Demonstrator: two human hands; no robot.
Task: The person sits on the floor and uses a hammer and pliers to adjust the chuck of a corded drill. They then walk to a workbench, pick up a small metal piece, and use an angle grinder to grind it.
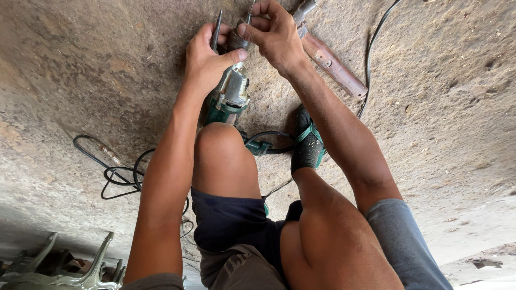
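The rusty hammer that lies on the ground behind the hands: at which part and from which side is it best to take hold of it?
Probably at the long rusty handle of the hammer, near its free lower end, coming from above. The handle lies flat and bare on the ground, while its head end sits behind the right hand, close to the grinder that the left hand steadies.

Soft daylight, mild shadows, sharp focus, warped edges

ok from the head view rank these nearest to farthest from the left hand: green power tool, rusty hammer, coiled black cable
1. green power tool: gripped under the left hand.
2. rusty hammer: lying on the ground to the right, past the right hand.
3. coiled black cable: on the ground, lower left.
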